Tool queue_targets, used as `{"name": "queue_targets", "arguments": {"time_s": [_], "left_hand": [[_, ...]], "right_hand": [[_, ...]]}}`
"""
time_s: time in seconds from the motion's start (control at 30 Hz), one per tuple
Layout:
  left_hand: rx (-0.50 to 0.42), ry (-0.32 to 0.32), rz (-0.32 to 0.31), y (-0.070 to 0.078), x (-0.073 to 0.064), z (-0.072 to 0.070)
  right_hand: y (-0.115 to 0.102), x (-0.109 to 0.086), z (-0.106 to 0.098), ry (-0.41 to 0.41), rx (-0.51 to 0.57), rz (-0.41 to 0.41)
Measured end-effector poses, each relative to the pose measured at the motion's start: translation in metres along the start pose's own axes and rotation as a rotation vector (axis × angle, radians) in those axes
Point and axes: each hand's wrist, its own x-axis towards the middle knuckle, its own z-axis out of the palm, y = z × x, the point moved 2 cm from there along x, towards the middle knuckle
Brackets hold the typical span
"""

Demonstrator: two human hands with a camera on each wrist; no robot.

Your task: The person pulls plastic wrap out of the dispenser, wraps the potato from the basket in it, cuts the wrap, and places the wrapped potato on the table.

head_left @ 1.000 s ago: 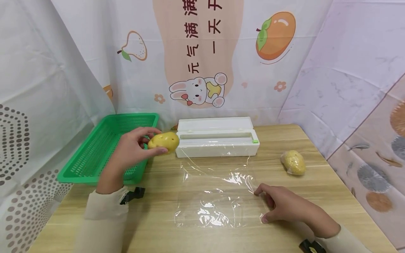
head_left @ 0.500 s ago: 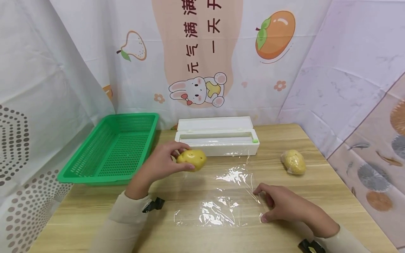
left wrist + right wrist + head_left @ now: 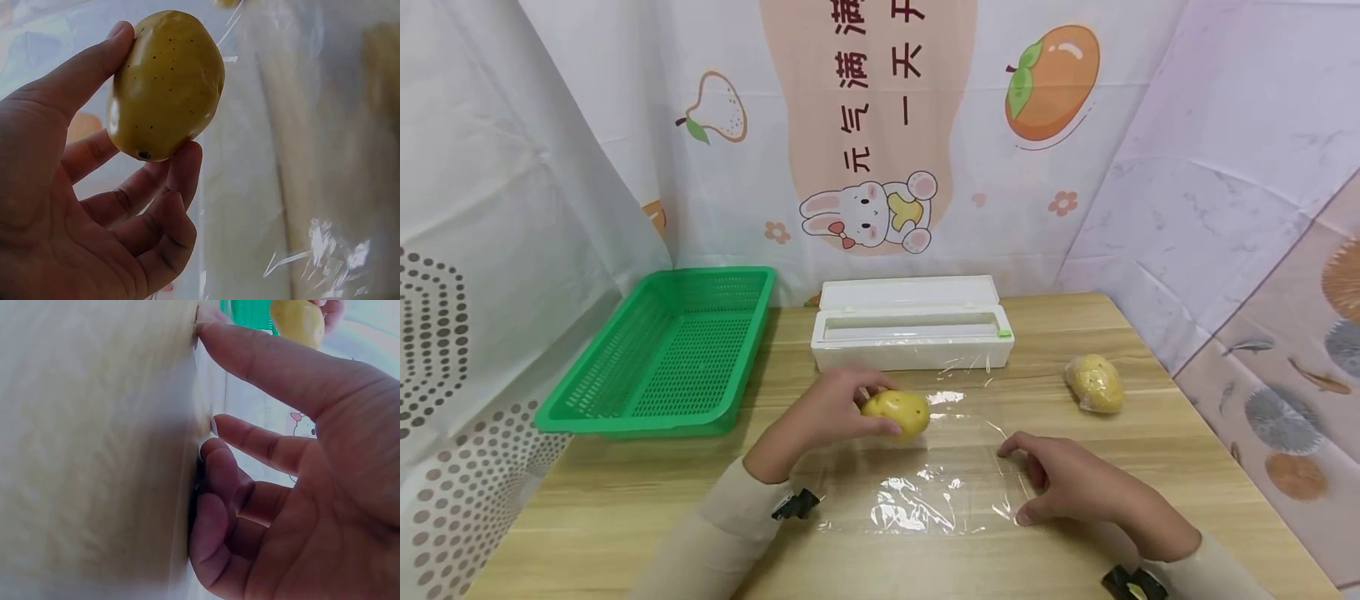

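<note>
My left hand (image 3: pixel 838 408) grips a yellow potato (image 3: pixel 898 412) between thumb and fingers and holds it above a sheet of clear cling film (image 3: pixel 913 500). In the left wrist view the potato (image 3: pixel 167 87) shows small dark specks, with the thumb on one side and fingertips under the other. My right hand (image 3: pixel 1067 483) rests at the film's right edge, index fingertip and thumb tip spread apart and touching down there. Its other fingers curl under against the table, as the right wrist view shows. The film runs toward a white cling film box (image 3: pixel 913 354) with its lid up.
A green plastic basket (image 3: pixel 741 383) stands at the left. At the right of the wooden table (image 3: pixel 1045 325) lies a second potato (image 3: pixel 1096 383) in cling film. A printed curtain (image 3: pixel 722 208) hangs behind the table.
My left hand has carried the potato from beside the basket's right rim, rightward and nearer, to above the cling film. My right hand has stayed at the film's edge.
</note>
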Motion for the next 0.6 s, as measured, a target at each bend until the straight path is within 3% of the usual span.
{"name": "queue_targets", "arguments": {"time_s": [0.2, 0.6], "left_hand": [[0.01, -0.052, 0.002, 0.0, 0.003, 0.02], [0.052, -0.102, 0.021, 0.003, 0.011, 0.042]], "right_hand": [[-0.001, 0.001, 0.0, -0.006, 0.0, 0.009], [0.0, 0.002, 0.0, -0.029, 0.001, 0.012]]}}
